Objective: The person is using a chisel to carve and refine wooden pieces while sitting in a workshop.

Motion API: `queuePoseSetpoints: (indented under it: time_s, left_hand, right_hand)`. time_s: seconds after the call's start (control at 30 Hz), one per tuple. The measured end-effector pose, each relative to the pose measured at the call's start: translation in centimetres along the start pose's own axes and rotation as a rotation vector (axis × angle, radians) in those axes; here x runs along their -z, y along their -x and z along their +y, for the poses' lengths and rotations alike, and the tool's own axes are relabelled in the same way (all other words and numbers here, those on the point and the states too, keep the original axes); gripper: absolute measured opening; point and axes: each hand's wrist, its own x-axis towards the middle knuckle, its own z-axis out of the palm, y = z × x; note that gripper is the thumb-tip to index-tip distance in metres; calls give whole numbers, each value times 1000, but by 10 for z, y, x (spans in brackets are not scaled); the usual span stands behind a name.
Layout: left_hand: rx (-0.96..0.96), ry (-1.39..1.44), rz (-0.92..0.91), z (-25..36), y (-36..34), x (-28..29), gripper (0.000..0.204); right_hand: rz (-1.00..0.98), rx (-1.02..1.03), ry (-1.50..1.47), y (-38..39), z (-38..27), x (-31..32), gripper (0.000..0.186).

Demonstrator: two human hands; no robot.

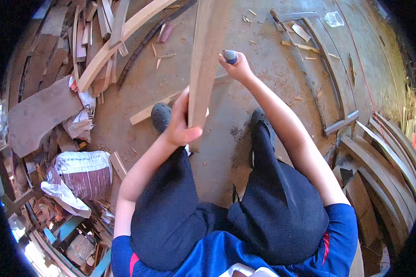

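A long, pale wooden plank (205, 69) stands up in front of me, tilted, its top running past the upper edge of the view. My left hand (179, 125) is wrapped round it close to its lower end, thumb across the near face. To the right of the plank, my right hand (239, 67) is closed in a fist round a tool with a rounded blue and grey handle end (230, 57). The tool's working part is hidden, so its kind does not show. A flat wooden piece (143, 113) lies on the floor behind my left hand.
Curved wooden pieces (125, 34) and scrap boards crowd the left side, near a white and brown sack (85, 173). More curved timbers (383, 171) lean at the right. A wooden frame (326, 69) and a clear plastic cup (333, 19) lie far right. Shavings dot the floor.
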Motion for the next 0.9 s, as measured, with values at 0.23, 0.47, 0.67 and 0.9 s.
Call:
queuePoseSetpoints:
  time_s: [0.23,0.47,0.67,0.9]
  left_hand:
    - [384,-64,266,-6,1,6,50]
    - [36,14,65,39,-7,1,62]
    - [615,37,229,14,-10,-11,60]
    - [130,2,9,34,0,5,79]
  right_hand:
    - [216,-215,116,0,-2,24,32]
    - [100,-63,29,0,-1,12,36]
    - [114,-7,82,0,-1,3,32]
    - [55,39,56,-2,-5,3,37]
